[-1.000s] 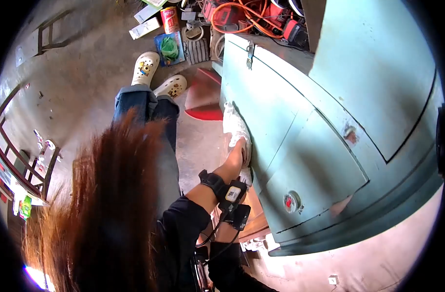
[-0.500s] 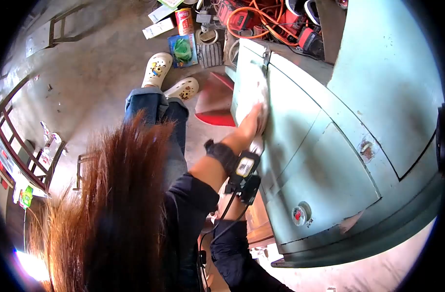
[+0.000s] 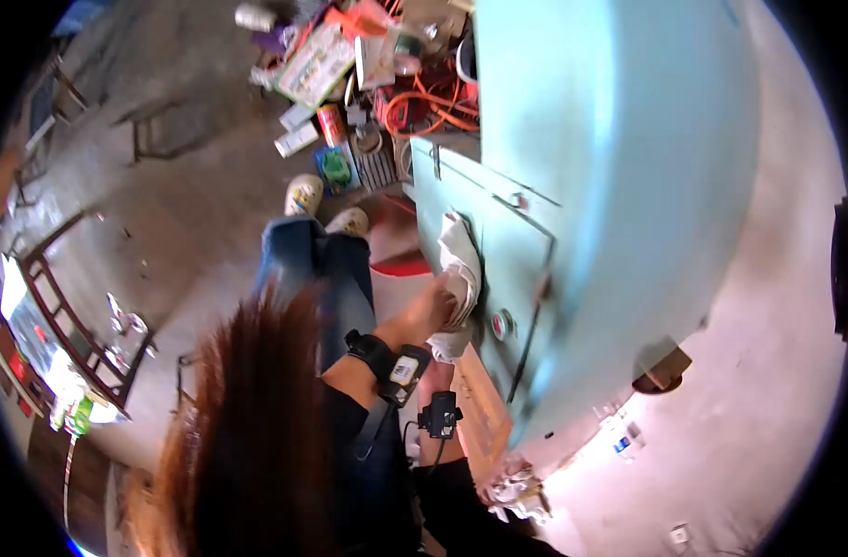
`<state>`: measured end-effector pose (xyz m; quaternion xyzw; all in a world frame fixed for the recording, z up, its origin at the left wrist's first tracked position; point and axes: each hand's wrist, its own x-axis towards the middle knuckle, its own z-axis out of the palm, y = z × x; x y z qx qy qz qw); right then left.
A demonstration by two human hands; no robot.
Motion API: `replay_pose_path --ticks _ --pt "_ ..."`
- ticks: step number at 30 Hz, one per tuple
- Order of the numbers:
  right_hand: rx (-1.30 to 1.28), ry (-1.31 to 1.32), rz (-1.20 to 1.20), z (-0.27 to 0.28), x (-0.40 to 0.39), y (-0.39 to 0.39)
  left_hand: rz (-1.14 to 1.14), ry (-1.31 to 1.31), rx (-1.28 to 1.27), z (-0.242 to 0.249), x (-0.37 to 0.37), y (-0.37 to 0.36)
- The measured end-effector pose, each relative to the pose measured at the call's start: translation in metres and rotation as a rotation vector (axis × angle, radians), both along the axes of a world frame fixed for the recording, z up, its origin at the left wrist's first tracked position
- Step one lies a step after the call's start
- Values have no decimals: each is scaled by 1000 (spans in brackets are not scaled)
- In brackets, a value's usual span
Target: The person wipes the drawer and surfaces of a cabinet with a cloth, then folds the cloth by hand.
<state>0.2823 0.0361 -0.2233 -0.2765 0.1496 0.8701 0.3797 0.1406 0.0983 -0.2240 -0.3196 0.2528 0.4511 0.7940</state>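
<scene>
A whitish cloth [image 3: 459,265] lies bunched lengthwise along the near edge of the pale green cabinet door [image 3: 456,195]. My left hand [image 3: 429,311] has its fingers wrapped round the cloth's lower part. Below it, my right hand [image 3: 435,376] is at the cloth's bottom end, its fingers hidden behind the fabric. A round knob [image 3: 502,324] sits on the door, to the right of the cloth. Both wrists carry black strapped devices with cables.
A red-edged object [image 3: 401,265] is on the floor behind the door. Orange cable [image 3: 415,107], a red can [image 3: 331,124] and boxes are piled at the top. A wooden piece [image 3: 480,395] stands below the door, a metal frame [image 3: 62,297] at left.
The view has shifted, showing more of the cabinet's side and the floor at right. My left hand and the cloth have moved down the door edge, and the cloth is now more bunched.
</scene>
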Motion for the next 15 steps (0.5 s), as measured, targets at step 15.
replay_pose_path --ticks 15 --pt "1169 -863 701 247 -91 93 -17 346 390 199 -153 -1"
